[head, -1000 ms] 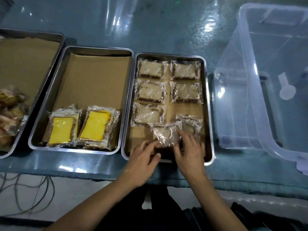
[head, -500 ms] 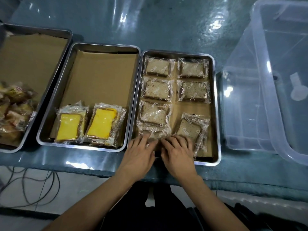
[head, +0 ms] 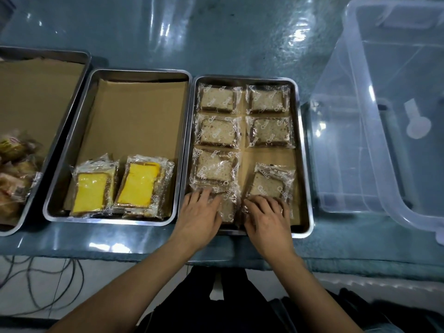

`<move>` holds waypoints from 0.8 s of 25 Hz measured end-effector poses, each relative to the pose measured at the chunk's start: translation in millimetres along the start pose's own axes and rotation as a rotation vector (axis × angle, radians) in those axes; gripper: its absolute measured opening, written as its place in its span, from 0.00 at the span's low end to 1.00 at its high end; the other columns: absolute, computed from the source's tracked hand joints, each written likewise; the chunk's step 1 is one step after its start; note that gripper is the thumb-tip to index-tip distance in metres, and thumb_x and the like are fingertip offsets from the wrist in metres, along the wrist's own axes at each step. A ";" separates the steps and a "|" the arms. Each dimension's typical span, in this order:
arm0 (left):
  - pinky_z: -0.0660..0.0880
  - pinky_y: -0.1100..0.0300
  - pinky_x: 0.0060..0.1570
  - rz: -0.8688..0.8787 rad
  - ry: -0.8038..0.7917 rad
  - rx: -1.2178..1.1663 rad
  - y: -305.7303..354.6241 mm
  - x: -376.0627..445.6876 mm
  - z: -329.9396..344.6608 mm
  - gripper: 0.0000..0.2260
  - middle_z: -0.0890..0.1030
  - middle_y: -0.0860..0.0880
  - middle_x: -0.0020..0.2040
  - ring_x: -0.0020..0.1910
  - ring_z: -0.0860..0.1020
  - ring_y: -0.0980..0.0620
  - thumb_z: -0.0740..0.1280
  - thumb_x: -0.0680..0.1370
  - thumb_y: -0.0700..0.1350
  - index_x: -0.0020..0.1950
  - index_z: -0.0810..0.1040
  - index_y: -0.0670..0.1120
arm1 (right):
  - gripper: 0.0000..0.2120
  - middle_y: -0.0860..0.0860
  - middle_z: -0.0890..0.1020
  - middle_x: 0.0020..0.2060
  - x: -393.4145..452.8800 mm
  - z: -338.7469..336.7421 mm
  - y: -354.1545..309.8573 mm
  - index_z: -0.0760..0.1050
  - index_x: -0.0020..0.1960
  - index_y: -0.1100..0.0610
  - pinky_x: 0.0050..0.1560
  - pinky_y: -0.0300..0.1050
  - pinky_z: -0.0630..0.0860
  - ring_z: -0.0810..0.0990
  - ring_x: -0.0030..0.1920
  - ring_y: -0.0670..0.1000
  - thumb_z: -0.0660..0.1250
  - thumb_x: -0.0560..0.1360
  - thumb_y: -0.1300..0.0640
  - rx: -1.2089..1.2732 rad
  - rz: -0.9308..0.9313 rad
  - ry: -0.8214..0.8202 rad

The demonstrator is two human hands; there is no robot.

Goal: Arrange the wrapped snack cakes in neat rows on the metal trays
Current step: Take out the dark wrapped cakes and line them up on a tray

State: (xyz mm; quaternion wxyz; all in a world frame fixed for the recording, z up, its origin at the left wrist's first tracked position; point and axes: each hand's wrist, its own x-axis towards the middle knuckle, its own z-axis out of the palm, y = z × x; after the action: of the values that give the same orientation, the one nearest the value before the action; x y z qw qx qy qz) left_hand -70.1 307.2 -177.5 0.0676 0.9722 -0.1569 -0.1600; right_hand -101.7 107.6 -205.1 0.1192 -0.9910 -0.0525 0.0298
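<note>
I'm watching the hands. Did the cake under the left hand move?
Yes. The cake under the left hand slid toward the tray's left near corner, below the third cake.

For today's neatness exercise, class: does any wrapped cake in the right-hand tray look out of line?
Yes. In the right-hand metal tray, the brown wrapped cake under the right hand sits tilted, leaving a gap in its column. The near-left cake under the left hand overlaps its neighbour.

cakes [head: 217, 100] – speckled brown | cakes [head: 138, 183] – yellow | liner [head: 134, 121] – tan | tabletop [head: 216, 39] – teal
</note>
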 end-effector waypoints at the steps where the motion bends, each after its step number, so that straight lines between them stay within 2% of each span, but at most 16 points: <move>1: 0.64 0.46 0.70 0.012 0.002 0.000 0.5 5.6 -3.1 0.22 0.67 0.45 0.73 0.69 0.67 0.43 0.59 0.80 0.51 0.74 0.67 0.52 | 0.16 0.46 0.80 0.60 -1.1 0.9 1.5 0.80 0.62 0.50 0.72 0.57 0.61 0.75 0.63 0.51 0.68 0.74 0.52 -0.005 0.003 0.019; 5: 0.58 0.44 0.74 0.097 -0.016 -0.018 10.2 19.6 -5.6 0.22 0.62 0.47 0.77 0.73 0.62 0.44 0.55 0.82 0.52 0.77 0.61 0.52 | 0.13 0.46 0.82 0.57 -8.1 -0.6 8.6 0.81 0.56 0.51 0.69 0.56 0.63 0.77 0.61 0.51 0.63 0.76 0.51 0.008 0.025 0.097; 8: 0.56 0.44 0.75 0.151 -0.033 -0.066 24.7 31.9 -7.2 0.23 0.62 0.48 0.78 0.75 0.61 0.44 0.57 0.82 0.50 0.78 0.60 0.53 | 0.10 0.49 0.80 0.56 -14.0 -7.2 21.5 0.80 0.55 0.51 0.65 0.54 0.65 0.77 0.59 0.54 0.70 0.75 0.52 0.030 0.084 0.120; 11: 0.55 0.43 0.77 0.186 -0.034 -0.100 40.4 55.4 -11.4 0.26 0.59 0.47 0.79 0.77 0.60 0.42 0.58 0.82 0.49 0.80 0.55 0.55 | 0.16 0.54 0.79 0.57 -18.5 -14.2 33.1 0.78 0.57 0.52 0.62 0.54 0.66 0.76 0.59 0.57 0.73 0.72 0.47 0.010 0.247 0.121; 14: 0.50 0.43 0.77 0.156 -0.085 -0.127 48.3 78.0 -16.2 0.28 0.56 0.45 0.80 0.78 0.56 0.42 0.58 0.83 0.50 0.81 0.50 0.56 | 0.26 0.55 0.77 0.61 -20.5 -12.3 37.1 0.74 0.63 0.52 0.65 0.57 0.66 0.74 0.63 0.57 0.70 0.71 0.38 -0.033 0.313 0.075; 16: 0.51 0.43 0.77 0.165 -0.113 -0.147 51.1 85.6 -17.9 0.29 0.60 0.45 0.79 0.77 0.58 0.43 0.59 0.83 0.51 0.81 0.50 0.55 | 0.31 0.54 0.76 0.63 -20.1 -8.9 36.9 0.72 0.68 0.51 0.68 0.59 0.64 0.73 0.66 0.57 0.69 0.70 0.35 -0.045 0.328 0.037; 18: 0.57 0.43 0.76 0.169 -0.094 -0.212 54.9 86.6 -17.6 0.29 0.66 0.46 0.75 0.74 0.63 0.44 0.61 0.82 0.50 0.81 0.53 0.53 | 0.32 0.53 0.76 0.64 -19.6 -6.7 36.4 0.70 0.70 0.51 0.70 0.59 0.62 0.72 0.66 0.56 0.69 0.70 0.38 -0.026 0.342 0.026; 20: 0.57 0.43 0.76 0.124 -0.079 -0.282 57.4 86.0 -15.2 0.30 0.68 0.46 0.72 0.73 0.65 0.44 0.63 0.81 0.51 0.81 0.55 0.51 | 0.33 0.52 0.77 0.64 -19.6 -7.4 35.2 0.70 0.71 0.52 0.70 0.58 0.61 0.72 0.66 0.55 0.72 0.69 0.44 0.001 0.342 0.045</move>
State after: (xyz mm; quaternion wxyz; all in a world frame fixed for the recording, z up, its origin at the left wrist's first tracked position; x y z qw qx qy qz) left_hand -4.0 226.3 -177.8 0.2068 0.9345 -0.1952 -0.2141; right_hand -117.2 69.7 -205.5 0.1139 -0.9859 0.1196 0.0278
